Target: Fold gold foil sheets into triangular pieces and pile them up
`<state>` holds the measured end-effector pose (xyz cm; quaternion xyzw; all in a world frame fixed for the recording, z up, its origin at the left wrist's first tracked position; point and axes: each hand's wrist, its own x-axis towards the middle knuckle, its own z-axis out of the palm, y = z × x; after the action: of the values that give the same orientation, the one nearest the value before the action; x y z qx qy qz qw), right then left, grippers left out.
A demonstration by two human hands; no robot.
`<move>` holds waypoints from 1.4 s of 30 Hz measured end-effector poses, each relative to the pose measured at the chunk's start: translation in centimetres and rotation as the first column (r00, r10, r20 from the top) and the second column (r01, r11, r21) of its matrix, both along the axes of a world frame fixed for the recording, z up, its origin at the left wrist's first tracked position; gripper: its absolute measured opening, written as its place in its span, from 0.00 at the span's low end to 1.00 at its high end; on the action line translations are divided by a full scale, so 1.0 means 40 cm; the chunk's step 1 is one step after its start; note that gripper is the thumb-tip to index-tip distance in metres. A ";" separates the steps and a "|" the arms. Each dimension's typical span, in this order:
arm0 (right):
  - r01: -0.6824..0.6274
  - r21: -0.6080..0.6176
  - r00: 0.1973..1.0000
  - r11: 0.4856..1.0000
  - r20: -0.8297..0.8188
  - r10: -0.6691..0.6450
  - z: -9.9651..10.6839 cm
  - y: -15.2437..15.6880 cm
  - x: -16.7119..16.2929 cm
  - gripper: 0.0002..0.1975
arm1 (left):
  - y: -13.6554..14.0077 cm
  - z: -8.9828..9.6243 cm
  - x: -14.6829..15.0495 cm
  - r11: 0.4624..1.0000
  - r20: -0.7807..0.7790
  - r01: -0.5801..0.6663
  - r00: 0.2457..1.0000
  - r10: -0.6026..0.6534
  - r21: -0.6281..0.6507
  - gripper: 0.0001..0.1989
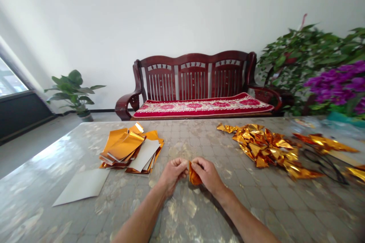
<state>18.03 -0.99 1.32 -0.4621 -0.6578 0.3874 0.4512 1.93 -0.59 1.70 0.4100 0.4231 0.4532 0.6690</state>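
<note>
A small folded piece of gold foil paper (194, 177) is held between my two hands, above the middle of the table. My right hand (207, 174) pinches it from the right, thumb on top. From the other side, the closed fingers of my left hand (173, 173) grip its upper left edge; their tips partly hide that edge. To the left lies a loose stack of gold foil sheets (121, 145), some with the pale back up. On the right is a heap of folded gold foil pieces (265, 145), pointed and shiny.
A single pale sheet (81, 186) lies at the left of the table (128, 212). Black-framed glasses (325, 163) rest beside the heap, near clear plastic (308, 124). Beyond stand a wooden bench (194, 79), a potted plant (75, 93) and purple flowers (339, 83).
</note>
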 end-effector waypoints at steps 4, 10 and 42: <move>-0.002 0.015 0.999 1.000 0.045 0.001 -0.001 -0.001 0.000 0.14 | -0.007 -0.005 0.003 0.999 -0.031 -0.021 0.999 0.022 0.040 0.23; 0.030 0.130 0.978 0.991 0.199 -0.056 0.002 -0.009 0.002 0.13 | -0.009 -0.013 0.009 0.967 -0.274 -0.098 0.948 0.163 0.234 0.14; 0.067 0.020 0.994 0.998 0.082 -0.068 0.004 0.004 0.004 0.07 | -0.018 -0.029 -0.003 0.960 -0.203 -0.112 0.965 0.166 0.256 0.14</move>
<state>18.19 -0.82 1.46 -0.4958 -0.6633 0.3467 0.4404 1.81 -1.30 0.53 0.5058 0.4647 0.4988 0.5286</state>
